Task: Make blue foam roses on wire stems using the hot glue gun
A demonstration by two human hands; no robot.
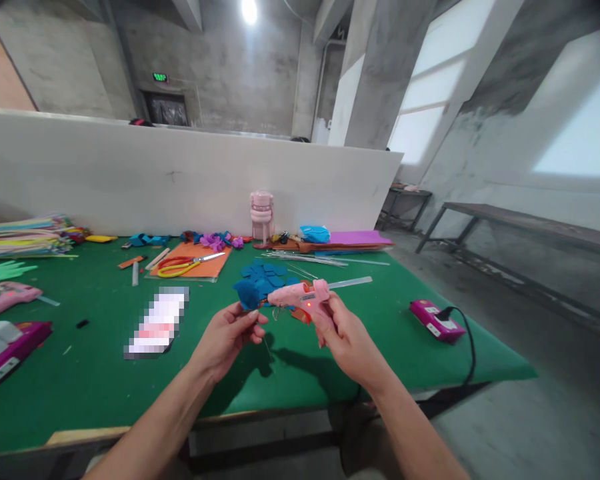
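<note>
My right hand (347,337) is wrapped round the grip of a pink hot glue gun (307,297), whose small red light is lit. A translucent glue stick (353,283) sticks out of its back end. Between the fingers of my left hand (225,340) is a dark blue felt flower (247,293), with a thin wire running down below the fingers. The gun's nozzle points left, right at the flower's edge; whether they touch I cannot tell. Just behind lies a pile of blue felt pieces (265,272), and an orange piece (301,315) shows under the gun.
Scissors (185,265) lie on orange sheets (213,270); a phone (157,323) is blurred out. Thin wires (310,259) and a pink cup (262,217) are farther back. Purple power strips (437,321) sit at both sides, a second glue gun (13,297) at left. A white board (190,180) stands behind.
</note>
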